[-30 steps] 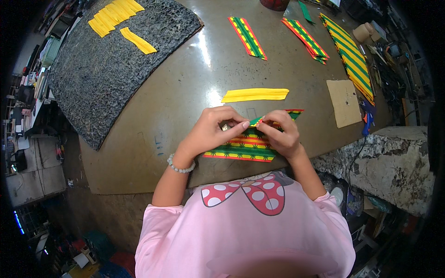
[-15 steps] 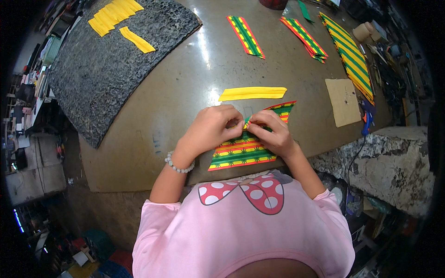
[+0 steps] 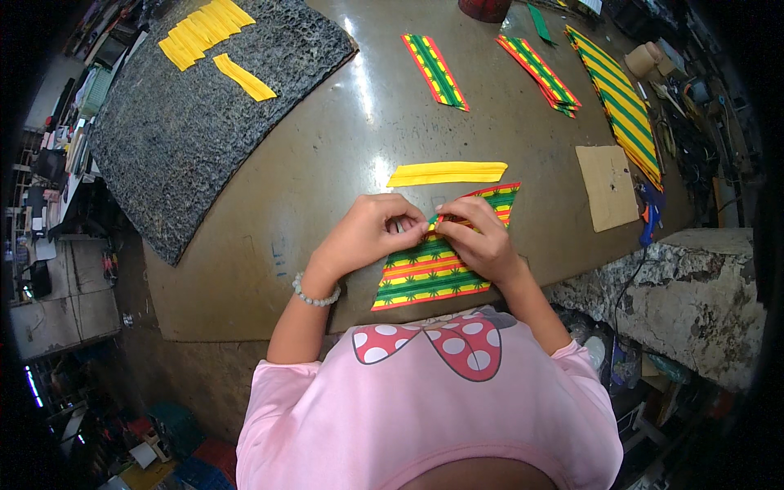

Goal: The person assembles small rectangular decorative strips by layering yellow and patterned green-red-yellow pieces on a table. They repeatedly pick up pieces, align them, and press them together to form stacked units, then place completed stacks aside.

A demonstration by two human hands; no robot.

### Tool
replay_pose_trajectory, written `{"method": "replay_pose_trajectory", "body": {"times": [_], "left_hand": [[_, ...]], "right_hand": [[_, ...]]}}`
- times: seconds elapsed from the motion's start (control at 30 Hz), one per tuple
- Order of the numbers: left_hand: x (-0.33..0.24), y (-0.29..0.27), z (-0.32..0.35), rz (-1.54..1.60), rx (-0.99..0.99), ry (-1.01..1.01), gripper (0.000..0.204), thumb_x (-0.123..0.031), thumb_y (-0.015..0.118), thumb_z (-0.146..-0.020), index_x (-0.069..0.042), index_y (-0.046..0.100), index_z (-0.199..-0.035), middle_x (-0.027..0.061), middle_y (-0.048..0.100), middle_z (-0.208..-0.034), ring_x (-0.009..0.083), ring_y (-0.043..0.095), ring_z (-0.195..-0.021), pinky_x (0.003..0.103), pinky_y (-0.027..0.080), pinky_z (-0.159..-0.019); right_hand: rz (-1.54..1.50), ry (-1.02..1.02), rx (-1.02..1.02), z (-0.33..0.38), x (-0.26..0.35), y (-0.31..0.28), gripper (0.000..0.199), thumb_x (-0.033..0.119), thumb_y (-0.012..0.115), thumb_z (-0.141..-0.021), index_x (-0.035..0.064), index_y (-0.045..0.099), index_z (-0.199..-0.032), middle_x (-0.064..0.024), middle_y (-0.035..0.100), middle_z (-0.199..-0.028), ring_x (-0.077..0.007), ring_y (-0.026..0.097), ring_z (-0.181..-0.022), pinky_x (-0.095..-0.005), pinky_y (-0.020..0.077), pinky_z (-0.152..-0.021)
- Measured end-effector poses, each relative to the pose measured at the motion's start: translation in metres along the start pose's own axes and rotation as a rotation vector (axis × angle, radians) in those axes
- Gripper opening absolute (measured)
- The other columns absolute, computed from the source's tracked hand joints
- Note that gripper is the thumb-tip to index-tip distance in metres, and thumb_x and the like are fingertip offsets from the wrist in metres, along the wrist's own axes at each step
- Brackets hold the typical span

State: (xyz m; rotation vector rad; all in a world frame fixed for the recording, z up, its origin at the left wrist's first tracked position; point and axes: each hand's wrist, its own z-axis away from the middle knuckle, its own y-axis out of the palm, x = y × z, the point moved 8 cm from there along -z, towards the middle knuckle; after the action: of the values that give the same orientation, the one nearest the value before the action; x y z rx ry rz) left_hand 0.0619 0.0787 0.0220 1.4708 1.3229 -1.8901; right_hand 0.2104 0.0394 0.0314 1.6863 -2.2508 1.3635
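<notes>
A slanted piece of red, yellow and green striped fabric (image 3: 433, 286) with a leaf pattern lies at the near edge of the table. My left hand (image 3: 369, 235) and my right hand (image 3: 480, 238) meet over its upper part. Each has thumb and forefinger pinched on the fabric, which is drawn up into a small fold between the fingertips. The right hand covers part of the piece, and its far right corner sticks out beyond that hand. Just past my fingers rests a flat yellow strip (image 3: 447, 173), untouched.
At the far left, a rough dark slab (image 3: 220, 139) carries yellow strips (image 3: 204, 34). Farther back lie a patterned strip (image 3: 436, 72) and a stack of similar strips (image 3: 539, 75). Yellow-green striped fabric (image 3: 616, 106), cardboard (image 3: 608, 189) and a blue tool (image 3: 650, 214) line the right side.
The whole view has shifted slightly, so things sit a little lower in the picture. Both hands keep their pinch on the fabric, with only small finger movement.
</notes>
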Motion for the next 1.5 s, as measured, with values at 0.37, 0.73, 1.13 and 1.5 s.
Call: {"method": "replay_pose_trajectory", "body": {"times": [0.37, 0.73, 1.13, 1.5], "left_hand": [[0.027, 0.004, 0.002, 0.144, 0.075, -0.142, 0.020, -0.016, 0.068, -0.094, 0.003, 0.071, -0.098, 0.0046, 0.067, -0.082, 0.0087, 0.060, -0.073, 0.024, 0.049, -0.064], [0.045, 0.005, 0.003, 0.395, 0.084, -0.274, 0.026, -0.017, 0.069, -0.094, 0.007, 0.070, -0.105, 0.0040, 0.069, -0.083, 0.0070, 0.061, -0.076, 0.023, 0.051, -0.069], [0.034, 0.002, 0.005, 0.205, -0.010, -0.253, 0.022, -0.014, 0.074, -0.089, 0.007, 0.072, -0.095, 0.0053, 0.070, -0.078, 0.0070, 0.063, -0.072, 0.024, 0.052, -0.067], [0.032, -0.024, 0.009, -0.157, -0.060, -0.286, 0.028, -0.023, 0.076, -0.086, 0.004, 0.072, -0.091, 0.0142, 0.070, -0.073, 0.0150, 0.064, -0.067, 0.032, 0.051, -0.064]], "right_hand": [[0.001, 0.086, 0.074, -0.018, 0.003, 0.004, 0.017, 0.006, 0.072, -0.081, 0.0021, 0.066, -0.096, -0.0075, 0.067, -0.101, -0.0277, 0.061, -0.093, -0.0389, 0.0517, -0.080], [-0.026, 0.223, 0.200, -0.035, -0.016, 0.014, 0.020, 0.012, 0.073, -0.083, 0.0044, 0.069, -0.101, -0.0082, 0.068, -0.095, -0.0280, 0.059, -0.092, -0.0396, 0.0472, -0.085], [-0.054, 0.347, 0.428, -0.026, -0.040, 0.019, 0.018, 0.022, 0.067, -0.091, 0.0060, 0.070, -0.098, -0.0071, 0.068, -0.094, -0.0251, 0.055, -0.100, -0.0406, 0.0363, -0.095], [-0.058, 0.531, 0.460, -0.018, -0.053, 0.013, 0.025, 0.028, 0.063, -0.094, 0.0048, 0.069, -0.098, -0.0128, 0.071, -0.097, -0.0298, 0.065, -0.094, -0.0402, 0.0424, -0.089]]}}
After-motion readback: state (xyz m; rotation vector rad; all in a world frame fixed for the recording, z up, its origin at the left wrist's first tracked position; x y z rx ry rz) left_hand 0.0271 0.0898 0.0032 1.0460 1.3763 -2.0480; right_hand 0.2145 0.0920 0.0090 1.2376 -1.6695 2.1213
